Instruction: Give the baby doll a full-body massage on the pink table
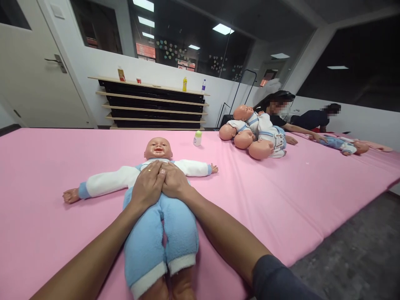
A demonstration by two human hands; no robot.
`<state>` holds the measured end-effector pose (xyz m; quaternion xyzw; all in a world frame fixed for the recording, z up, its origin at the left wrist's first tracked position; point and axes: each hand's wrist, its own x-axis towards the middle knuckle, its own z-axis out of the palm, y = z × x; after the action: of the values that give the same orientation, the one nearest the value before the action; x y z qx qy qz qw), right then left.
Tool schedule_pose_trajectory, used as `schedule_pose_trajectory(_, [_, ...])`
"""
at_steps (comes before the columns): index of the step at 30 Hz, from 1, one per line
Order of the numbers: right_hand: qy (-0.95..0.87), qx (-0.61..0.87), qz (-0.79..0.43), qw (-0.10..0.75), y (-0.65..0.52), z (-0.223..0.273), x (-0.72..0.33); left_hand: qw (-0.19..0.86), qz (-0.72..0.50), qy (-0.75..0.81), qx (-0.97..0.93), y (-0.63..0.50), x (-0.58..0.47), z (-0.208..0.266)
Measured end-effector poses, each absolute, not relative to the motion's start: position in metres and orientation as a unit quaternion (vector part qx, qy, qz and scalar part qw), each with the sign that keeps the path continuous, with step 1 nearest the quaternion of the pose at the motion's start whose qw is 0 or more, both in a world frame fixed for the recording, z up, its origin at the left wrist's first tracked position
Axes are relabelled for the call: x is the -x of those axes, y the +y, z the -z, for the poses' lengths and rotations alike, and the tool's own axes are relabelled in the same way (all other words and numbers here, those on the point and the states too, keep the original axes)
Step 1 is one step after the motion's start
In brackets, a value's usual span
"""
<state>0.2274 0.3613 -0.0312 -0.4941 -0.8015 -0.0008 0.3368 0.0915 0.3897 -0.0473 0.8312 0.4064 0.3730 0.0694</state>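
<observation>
A baby doll [161, 233] in a white and light blue outfit lies on its back on the pink table cover [243, 225]. Its arms are stretched out to both sides, and its head points away from me. Flat on the doll's chest rests my left hand [148, 183], fingers extended. Beside it, my right hand [173, 179] also lies flat on the chest, and the two hands touch along their inner edges. Neither hand grips anything. My palms hide the middle of the doll's top.
Beyond the doll stands a small white bottle with a green cap [197, 138]. Several more dolls [256, 133] are piled at the back right. Past them, a person [278, 108] reaches toward another doll [340, 143]. Stacked boards [153, 104] with bottles on top stand by the wall.
</observation>
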Motion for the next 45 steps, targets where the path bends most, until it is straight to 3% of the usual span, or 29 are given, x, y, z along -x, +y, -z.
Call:
schedule_pose_trajectory(6, [-0.707, 0.587, 0.06, 0.389, 0.359, 0.037, -0.227, 0.029, -0.449, 0.436, -0.78, 0.382, -0.086, 0.046])
schedule_pose_trajectory(9, [-0.769, 0.503, 0.08, 0.386, 0.356, 0.039, -0.229, 0.004, -0.491, 0.339, -0.802, 0.368, -0.082, 0.038])
schedule_pose_trajectory(12, [-0.849, 0.4, 0.064, 0.338, 0.358, 0.037, -0.231, 0.017, -0.459, 0.261, -0.849, 0.362, -0.081, 0.031])
schedule_pose_trajectory(18, [-0.841, 0.429, 0.022, 0.33, 0.364, 0.032, -0.23, 0.051, -0.372, 0.34, -0.862, 0.381, -0.088, 0.039])
schedule_pose_trajectory(28, [-0.707, 0.584, 0.03, 0.396, 0.36, 0.038, -0.228, 0.05, -0.435, 0.489, -0.754, 0.38, -0.089, 0.045])
schedule_pose_trajectory(33, [-0.752, 0.488, 0.079, 0.436, 0.354, 0.039, -0.231, 0.022, -0.498, 0.376, -0.781, 0.36, -0.083, 0.034])
schedule_pose_trajectory(37, [-0.839, 0.371, 0.047, 0.396, 0.355, 0.037, -0.232, 0.061, -0.435, 0.29, -0.85, 0.355, -0.084, 0.027])
schedule_pose_trajectory(45, [-0.816, 0.448, -0.008, 0.364, 0.357, 0.029, -0.228, 0.102, -0.363, 0.392, -0.839, 0.369, -0.094, 0.03])
